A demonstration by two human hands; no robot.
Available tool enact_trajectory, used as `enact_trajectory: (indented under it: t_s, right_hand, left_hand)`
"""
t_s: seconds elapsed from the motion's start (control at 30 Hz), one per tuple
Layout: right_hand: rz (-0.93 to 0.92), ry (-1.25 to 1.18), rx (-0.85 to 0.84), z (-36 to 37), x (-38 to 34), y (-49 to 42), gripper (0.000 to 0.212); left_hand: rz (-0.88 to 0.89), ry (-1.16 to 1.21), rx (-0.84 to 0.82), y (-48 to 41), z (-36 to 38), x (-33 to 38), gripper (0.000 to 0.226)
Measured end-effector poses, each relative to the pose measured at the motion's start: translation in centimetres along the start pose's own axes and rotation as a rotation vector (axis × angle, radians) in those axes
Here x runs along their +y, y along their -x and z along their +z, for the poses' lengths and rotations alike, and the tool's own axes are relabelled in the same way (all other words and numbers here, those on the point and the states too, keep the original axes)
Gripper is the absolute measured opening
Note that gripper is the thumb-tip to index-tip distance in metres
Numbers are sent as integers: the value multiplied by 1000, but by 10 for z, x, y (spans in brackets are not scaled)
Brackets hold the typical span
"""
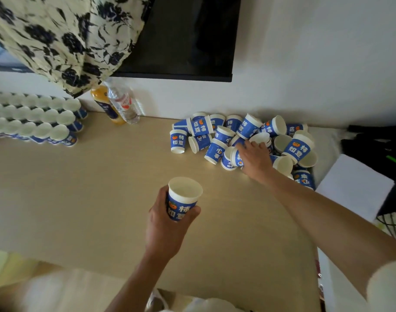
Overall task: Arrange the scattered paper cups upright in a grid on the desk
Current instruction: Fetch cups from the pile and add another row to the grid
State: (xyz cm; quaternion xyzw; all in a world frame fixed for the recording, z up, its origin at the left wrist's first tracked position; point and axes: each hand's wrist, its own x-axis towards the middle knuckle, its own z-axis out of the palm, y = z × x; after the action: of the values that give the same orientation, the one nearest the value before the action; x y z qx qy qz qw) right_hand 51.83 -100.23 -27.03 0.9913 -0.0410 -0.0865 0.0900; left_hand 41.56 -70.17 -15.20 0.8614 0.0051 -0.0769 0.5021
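Observation:
My left hand (167, 224) holds one blue-and-white paper cup (184, 197) upright above the middle of the beige desk (80, 199). My right hand (254, 159) reaches into a heap of scattered cups (248, 140) at the back right and curls round a cup lying on its side (236, 157). Most cups in the heap lie tipped over or upside down. At the far left, three rows of upright cups (34, 118) form a grid.
An orange juice bottle (104, 106) and a clear water bottle (123, 104) stand against the white wall. A floral curtain (57, 37) hangs above the grid. A dark screen (185, 37) is mounted on the wall. Black items and white paper (354, 183) lie right of the desk.

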Motion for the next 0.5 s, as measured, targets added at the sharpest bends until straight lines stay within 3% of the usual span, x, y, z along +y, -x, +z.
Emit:
enact_trajectory:
  t_s: [0.3,0.5]
  right_hand:
    - [134,-146,126,-41,10,19,71]
    - [254,-985,173,-87,-38,62,86]
  left_hand:
    - [31,21,2,-9,-18,3,54]
    - [43,50,63,-11,-56,-17,57]
